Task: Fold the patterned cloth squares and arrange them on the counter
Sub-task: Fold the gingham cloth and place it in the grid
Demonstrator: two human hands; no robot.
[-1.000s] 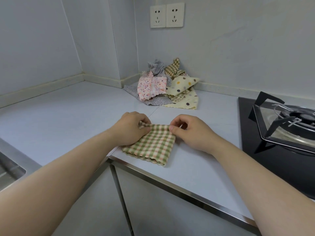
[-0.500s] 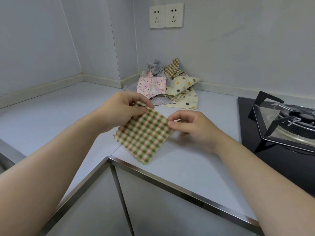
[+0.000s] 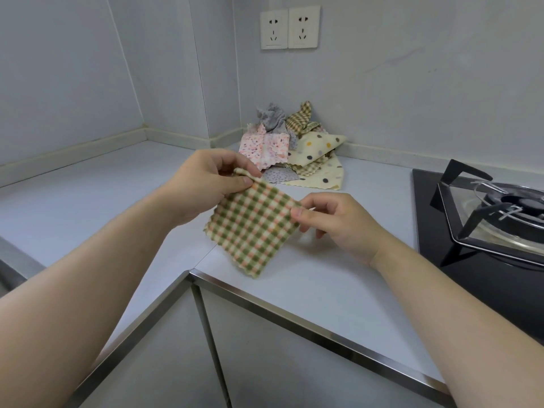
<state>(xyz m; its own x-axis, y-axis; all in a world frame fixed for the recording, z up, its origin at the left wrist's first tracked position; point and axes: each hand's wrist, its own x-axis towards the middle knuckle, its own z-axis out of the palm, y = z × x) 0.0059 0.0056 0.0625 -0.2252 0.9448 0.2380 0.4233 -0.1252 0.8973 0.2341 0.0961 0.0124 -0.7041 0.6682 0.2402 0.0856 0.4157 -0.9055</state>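
Observation:
A green, pink and cream checked cloth square (image 3: pixel 253 228) hangs lifted above the counter (image 3: pixel 88 201), tilted like a diamond. My left hand (image 3: pixel 206 184) pinches its upper left corner between thumb and fingers. My right hand (image 3: pixel 332 222) pinches its right corner. Its lower corner reaches down near the counter's front edge. At the back, in the wall corner, lies a heap of other patterned cloths (image 3: pixel 294 148): pink floral, grey, brown checked and cream with dots.
A black gas hob (image 3: pixel 485 219) with a metal pan support takes up the right side. The counter's steel front edge (image 3: pixel 309 316) runs just below the cloth. Two wall sockets (image 3: pixel 290 28) sit above the heap. A sink edge (image 3: pixel 8 269) shows at the far left.
The checked cloth lay folded on the counter a second ago. Both hands have lifted it off the surface and it now hangs by two corners, tilted.

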